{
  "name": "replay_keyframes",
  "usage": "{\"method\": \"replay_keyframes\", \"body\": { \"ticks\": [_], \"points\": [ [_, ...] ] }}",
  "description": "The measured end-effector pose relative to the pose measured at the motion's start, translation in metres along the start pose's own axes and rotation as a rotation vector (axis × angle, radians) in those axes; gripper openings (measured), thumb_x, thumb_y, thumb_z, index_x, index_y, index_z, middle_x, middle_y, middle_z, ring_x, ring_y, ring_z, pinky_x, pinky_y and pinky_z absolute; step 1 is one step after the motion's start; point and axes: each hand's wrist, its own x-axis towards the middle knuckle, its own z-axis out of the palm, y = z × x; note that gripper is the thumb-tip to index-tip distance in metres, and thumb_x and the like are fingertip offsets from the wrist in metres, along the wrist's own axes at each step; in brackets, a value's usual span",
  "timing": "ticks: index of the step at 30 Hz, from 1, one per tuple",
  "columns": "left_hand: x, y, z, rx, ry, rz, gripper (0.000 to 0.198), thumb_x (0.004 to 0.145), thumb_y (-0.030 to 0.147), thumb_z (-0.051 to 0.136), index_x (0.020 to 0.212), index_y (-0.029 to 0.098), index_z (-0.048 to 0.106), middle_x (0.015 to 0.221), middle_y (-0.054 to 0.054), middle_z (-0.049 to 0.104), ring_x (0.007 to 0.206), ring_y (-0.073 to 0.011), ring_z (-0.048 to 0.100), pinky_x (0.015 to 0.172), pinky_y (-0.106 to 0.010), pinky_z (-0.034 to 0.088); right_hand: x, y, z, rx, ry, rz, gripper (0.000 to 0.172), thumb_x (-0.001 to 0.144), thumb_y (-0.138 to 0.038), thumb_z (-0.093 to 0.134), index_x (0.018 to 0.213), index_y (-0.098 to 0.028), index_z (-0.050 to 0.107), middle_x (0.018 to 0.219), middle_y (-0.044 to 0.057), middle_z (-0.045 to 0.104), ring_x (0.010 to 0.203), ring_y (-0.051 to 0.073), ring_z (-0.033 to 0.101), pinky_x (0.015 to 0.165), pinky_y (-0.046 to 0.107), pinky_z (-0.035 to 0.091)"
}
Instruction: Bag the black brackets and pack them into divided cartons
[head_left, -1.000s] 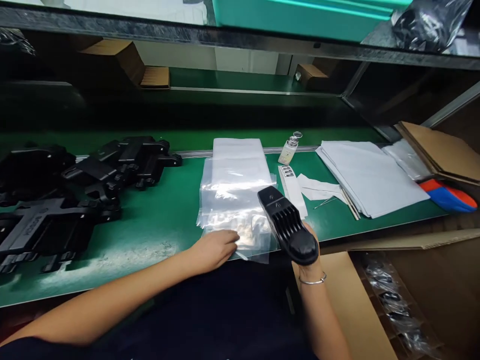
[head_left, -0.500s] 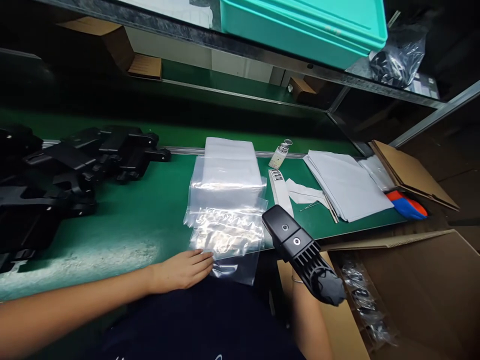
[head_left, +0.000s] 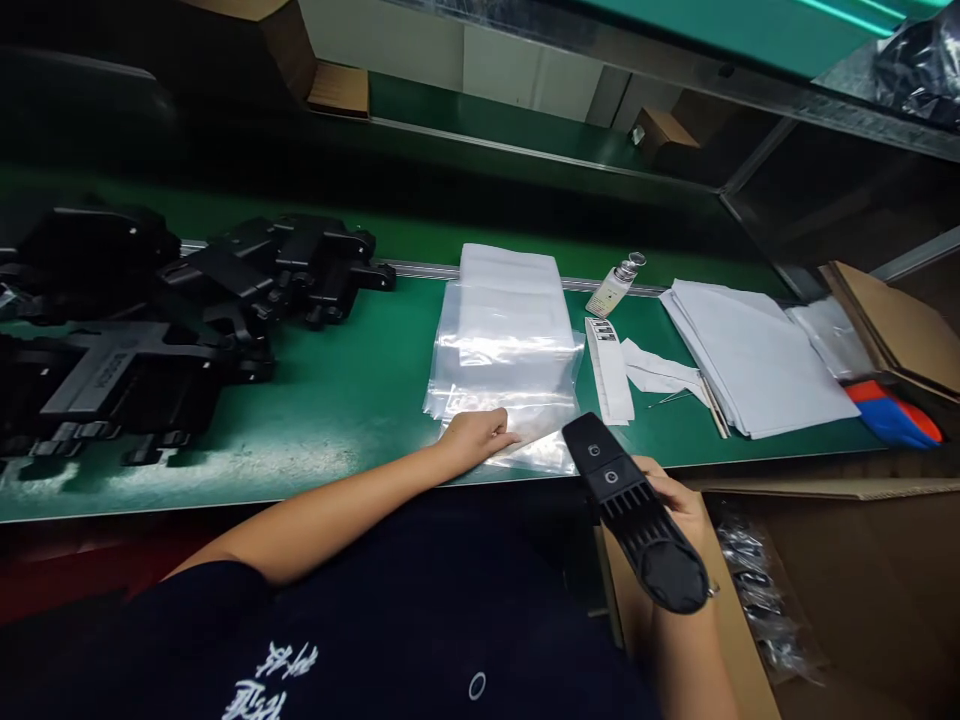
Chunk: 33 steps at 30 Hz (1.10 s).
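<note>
My left hand (head_left: 478, 440) is at the near end of a stack of clear plastic bags (head_left: 510, 385), its fingers closed on the top bag by the table edge. In my right hand (head_left: 679, 500) is a long black plastic part (head_left: 634, 510) with two screws, a row of slots and a rounded end. It is held tilted in front of the table edge, and the part hides some of the fingers. Right of the bags lies a white label strip (head_left: 609, 370) with dark printed marks, near a small bottle (head_left: 613, 288).
Several black plastic assemblies (head_left: 120, 370) crowd the table's left side. White sheets (head_left: 757, 360), a crumpled white strip (head_left: 660, 370) and a red and blue object (head_left: 892, 412) lie on the right. An open cardboard box (head_left: 862, 580) holding bagged parts stands below. A metal shelf (head_left: 660, 60) crosses overhead.
My view has shifted, moving the table's contents rightward in the picture. My left hand has curled from lying flat, and the bag overhanging the edge has moved up. My right hand now shows behind the black part.
</note>
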Motion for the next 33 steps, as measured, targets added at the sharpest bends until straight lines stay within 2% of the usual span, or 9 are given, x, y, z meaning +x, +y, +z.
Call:
{"method": "replay_keyframes", "body": {
  "ticks": [3, 6, 9, 13, 15, 17, 20, 26, 33],
  "points": [
    [0.002, 0.006, 0.004, 0.014, -0.050, -0.004, 0.028, 0.095, 0.032, 0.040, 0.075, 0.020, 0.055, 0.068, -0.002, 0.063, 0.068, -0.0212, 0.061, 0.059, -0.028, 0.036, 0.003, -0.018, 0.025, 0.237, -0.104, 0.022, 0.030, 0.082, -0.055, 0.063, 0.100, -0.035, 0.075, 0.103, 0.007, 0.071, 0.096, 0.027, 0.067, 0.080, 0.047, 0.055],
    [0.002, 0.006, -0.002, -0.036, -0.139, 0.017, 0.017, 0.087, 0.029, 0.050, 0.076, 0.020, 0.060, 0.072, -0.002, 0.067, 0.070, -0.0214, 0.062, 0.060, -0.028, 0.039, 0.013, -0.032, 0.050, 0.203, -0.211, 0.081, 0.035, 0.080, -0.057, 0.065, 0.099, -0.030, 0.076, 0.104, 0.008, 0.071, 0.097, 0.026, 0.067, 0.085, 0.045, 0.055],
    [0.000, 0.003, -0.015, -0.236, -0.224, 0.096, 0.010, 0.079, 0.023, 0.056, 0.076, 0.020, 0.065, 0.076, -0.001, 0.069, 0.074, -0.0187, 0.063, 0.063, -0.026, 0.043, 0.016, -0.037, 0.057, 0.115, -0.228, 0.091, 0.032, 0.083, -0.050, 0.065, 0.104, -0.029, 0.075, 0.108, 0.008, 0.070, 0.101, 0.025, 0.066, 0.089, 0.043, 0.054],
    [-0.009, 0.002, -0.025, -0.342, -0.015, 0.055, 0.008, 0.075, 0.017, 0.055, 0.067, 0.017, 0.058, 0.071, 0.000, 0.062, 0.067, -0.0150, 0.058, 0.061, -0.024, 0.043, 0.006, -0.040, 0.045, -0.029, -0.207, 0.140, 0.028, 0.086, -0.042, 0.064, 0.110, -0.031, 0.073, 0.113, 0.008, 0.067, 0.106, 0.024, 0.064, 0.091, 0.042, 0.054],
    [-0.014, 0.005, -0.023, -0.295, 0.106, 0.077, 0.010, 0.079, 0.020, 0.054, 0.069, 0.018, 0.056, 0.073, 0.000, 0.060, 0.067, -0.0147, 0.057, 0.061, -0.024, 0.042, 0.000, -0.041, 0.041, -0.107, -0.188, 0.201, 0.027, 0.088, -0.040, 0.062, 0.110, -0.032, 0.072, 0.115, 0.008, 0.066, 0.107, 0.025, 0.063, 0.083, 0.039, 0.057],
    [-0.019, 0.010, -0.018, -0.221, 0.136, 0.205, 0.013, 0.086, 0.023, 0.049, 0.077, 0.018, 0.057, 0.077, -0.001, 0.061, 0.070, -0.0153, 0.058, 0.063, -0.025, 0.042, -0.005, -0.041, 0.043, -0.199, -0.154, 0.266, 0.028, 0.088, -0.040, 0.060, 0.113, -0.032, 0.071, 0.118, 0.009, 0.064, 0.110, 0.026, 0.062, 0.077, 0.037, 0.059],
    [-0.025, 0.014, -0.012, -0.126, 0.056, 0.366, 0.017, 0.092, 0.024, 0.041, 0.089, 0.020, 0.057, 0.081, -0.002, 0.064, 0.072, -0.0162, 0.061, 0.065, -0.026, 0.043, -0.010, -0.040, 0.052, -0.308, -0.016, 0.302, 0.030, 0.089, -0.040, 0.059, 0.115, -0.030, 0.070, 0.119, 0.009, 0.062, 0.111, 0.027, 0.060, 0.087, 0.042, 0.056],
    [-0.021, 0.022, -0.015, -0.043, -0.007, 0.386, 0.023, 0.094, 0.023, 0.039, 0.117, 0.019, 0.044, 0.075, 0.002, 0.066, 0.062, -0.0166, 0.063, 0.059, -0.026, 0.043, -0.010, -0.031, 0.078, -0.410, 0.286, 0.254, 0.032, 0.092, -0.038, 0.053, 0.118, -0.024, 0.064, 0.114, 0.013, 0.061, 0.108, 0.028, 0.060, 0.092, 0.049, 0.053],
    [0.013, 0.087, 0.001, 0.168, 0.094, 0.822, 0.026, 0.094, 0.019, 0.038, 0.117, 0.014, 0.049, 0.088, -0.007, 0.070, 0.079, -0.0190, 0.068, 0.061, -0.027, 0.047, 0.012, -0.011, 0.096, -0.418, 0.280, -0.007, 0.032, 0.090, -0.025, 0.051, 0.120, -0.020, 0.063, 0.119, 0.015, 0.063, 0.112, 0.029, 0.059, 0.092, 0.050, 0.053]
  ]
}}
